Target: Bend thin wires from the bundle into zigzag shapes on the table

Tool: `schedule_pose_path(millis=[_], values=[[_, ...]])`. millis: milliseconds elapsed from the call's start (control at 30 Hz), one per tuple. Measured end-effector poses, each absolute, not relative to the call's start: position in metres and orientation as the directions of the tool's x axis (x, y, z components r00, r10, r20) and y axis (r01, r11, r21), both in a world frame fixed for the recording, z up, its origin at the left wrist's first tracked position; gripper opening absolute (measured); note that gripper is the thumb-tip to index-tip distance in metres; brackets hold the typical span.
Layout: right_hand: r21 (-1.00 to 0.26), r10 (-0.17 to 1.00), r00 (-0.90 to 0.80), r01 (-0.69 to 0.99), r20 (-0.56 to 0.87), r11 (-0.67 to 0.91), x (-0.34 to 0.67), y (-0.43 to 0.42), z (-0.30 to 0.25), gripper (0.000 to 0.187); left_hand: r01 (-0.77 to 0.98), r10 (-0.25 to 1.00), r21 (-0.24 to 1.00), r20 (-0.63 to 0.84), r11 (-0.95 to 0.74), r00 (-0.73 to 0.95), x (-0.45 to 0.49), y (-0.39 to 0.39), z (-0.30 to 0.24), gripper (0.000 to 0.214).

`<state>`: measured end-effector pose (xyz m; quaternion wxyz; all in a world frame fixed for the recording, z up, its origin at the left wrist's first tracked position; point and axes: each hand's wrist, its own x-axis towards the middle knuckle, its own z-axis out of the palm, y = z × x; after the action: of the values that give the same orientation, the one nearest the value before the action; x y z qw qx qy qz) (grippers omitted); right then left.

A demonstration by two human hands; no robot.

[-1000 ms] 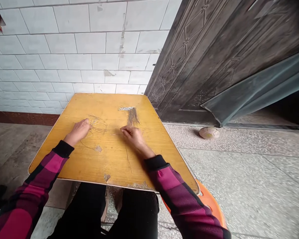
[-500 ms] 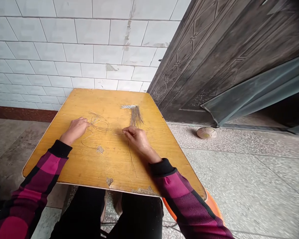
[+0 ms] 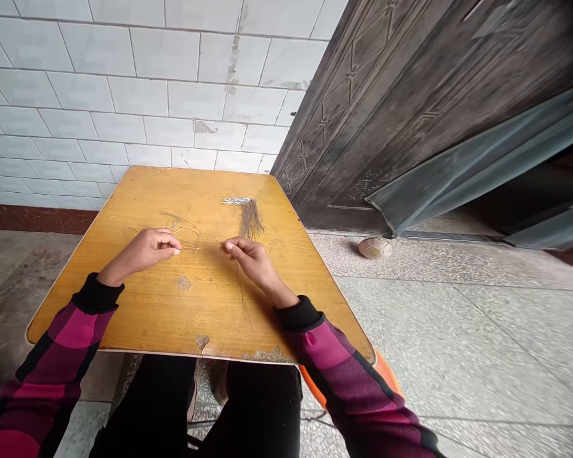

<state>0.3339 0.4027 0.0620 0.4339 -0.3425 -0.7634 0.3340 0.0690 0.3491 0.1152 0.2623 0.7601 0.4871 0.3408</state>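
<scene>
One thin strand [image 3: 242, 299] hangs from my right hand [image 3: 255, 259], pinched between thumb and fingertip; my left hand [image 3: 148, 249] curls, fingertips close, its grip I cannot tell; beyond my right, a bundle [image 3: 251, 218] lies gathered; beyond my left, loose strands [image 3: 174, 222] lie ungathered.

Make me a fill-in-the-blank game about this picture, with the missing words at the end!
1. A thin strand trails down from the person's ____ hand.
2. The bundle of strands lies on top of the yellowish-brown ____.
3. Both cuffs of the checked sleeves are coloured ____.
4. The wall is covered with white rectangular ____.

Missing words: right; table; black; tiles.
</scene>
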Motion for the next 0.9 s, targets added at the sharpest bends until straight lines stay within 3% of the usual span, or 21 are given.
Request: schedule_pose_path(millis=[67, 133, 233, 300, 600, 900], values=[[-0.666, 0.746, -0.303, 0.335, 0.594, 0.666, 0.335, 0.396, 0.069, 0.028, 0.378, 0.954, 0.886, 0.191, -0.269, 0.23, 0.083, 0.346, 0.111, 0.011], [-0.445, 0.619, -0.301, 0.481, 0.725, 0.755, 0.337, 0.388, 0.076, 0.025, 0.182, 0.979, 0.975, 0.089, -0.124, 0.185, 0.094, 0.344, 0.107, 0.013], [-0.142, 0.465, -0.429, 0.598, 0.774, 0.789, 0.335, 0.378, 0.08, 0.03, -0.052, 0.982, 0.998, -0.02, 0.03, 0.188, 0.103, 0.343, 0.103, 0.016], [-0.045, 0.431, -0.496, 0.616, 0.754, 0.787, 0.332, 0.375, 0.078, 0.034, -0.148, 0.974, 0.985, -0.057, 0.091, 0.22, 0.107, 0.342, 0.102, 0.018], [0.046, 0.424, -0.529, 0.663, 0.736, 0.747, 0.327, 0.378, 0.07, 0.02, -0.346, 0.877, 0.877, -0.155, 0.334, 0.455, 0.124, 0.336, 0.085, 0.021], [0.156, 0.331, -0.645, 0.578, 0.689, 0.801, 0.325, 0.379, 0.066, 0.021, -0.357, 0.883, 0.884, -0.118, 0.302, 0.454, 0.12, 0.339, 0.087, 0.025]])
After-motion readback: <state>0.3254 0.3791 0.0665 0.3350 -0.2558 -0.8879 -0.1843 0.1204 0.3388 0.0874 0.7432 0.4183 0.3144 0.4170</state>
